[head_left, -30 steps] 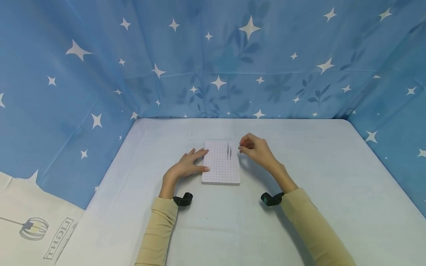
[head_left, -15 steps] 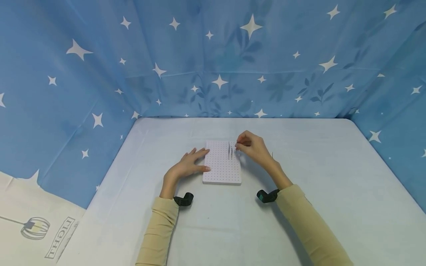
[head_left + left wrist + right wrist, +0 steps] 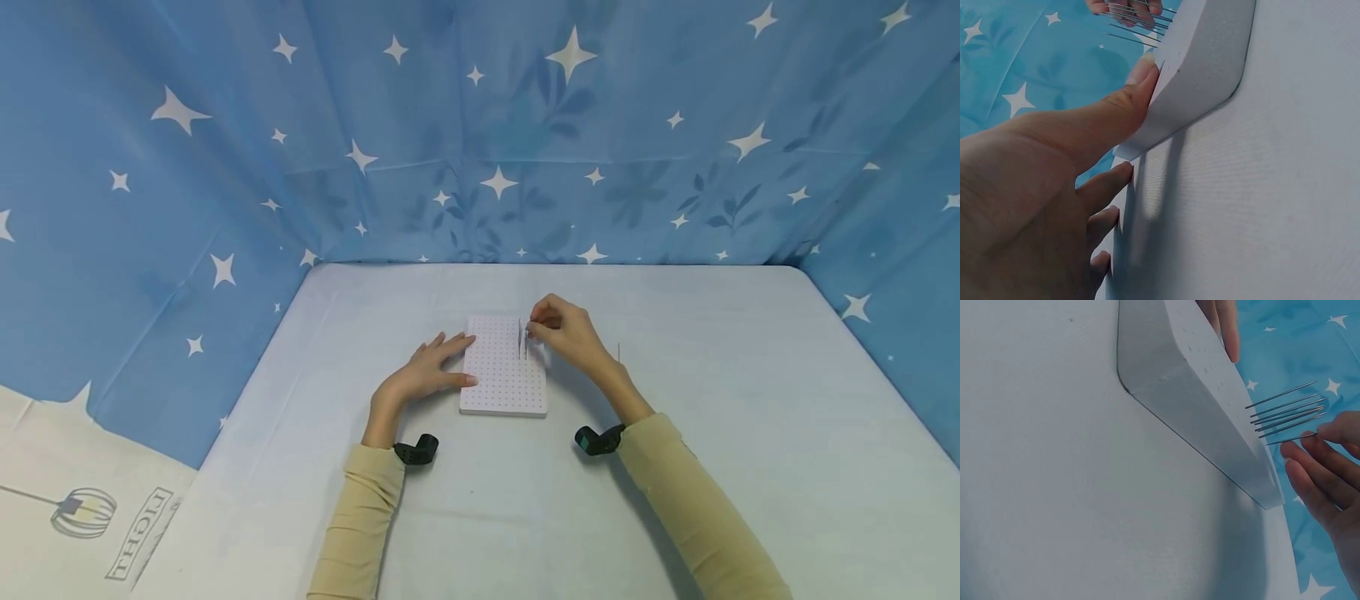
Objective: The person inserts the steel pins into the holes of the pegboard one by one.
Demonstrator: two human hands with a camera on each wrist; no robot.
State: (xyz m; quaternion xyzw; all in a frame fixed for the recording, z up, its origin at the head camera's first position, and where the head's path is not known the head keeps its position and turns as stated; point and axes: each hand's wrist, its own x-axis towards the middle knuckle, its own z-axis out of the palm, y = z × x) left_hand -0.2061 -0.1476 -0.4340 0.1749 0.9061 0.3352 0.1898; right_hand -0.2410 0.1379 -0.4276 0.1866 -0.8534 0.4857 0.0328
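A white board [image 3: 495, 387] with rows of small holes lies on the table. Several thin metal needles [image 3: 1282, 412] stand upright in its far right part. My right hand [image 3: 568, 335] pinches another needle [image 3: 1294, 439] between thumb and fingertips, its lower end right at the board's surface beside the standing ones. My left hand [image 3: 423, 372] rests at the board's left side with fingers spread. Its thumb [image 3: 1138, 87] lies against the board's edge, while the other fingers stretch along the side.
Another thin needle-like piece [image 3: 618, 352] shows on the white table [image 3: 750, 375] just past my right wrist, partly hidden by it. Blue star-patterned curtains [image 3: 420, 108] stand along the back and sides. Dark wrist cameras [image 3: 597, 441] sit inside both forearms.
My right hand has moved left with the needle, from beside the board to over its far right part, close to the standing needles. My left hand stays in place.
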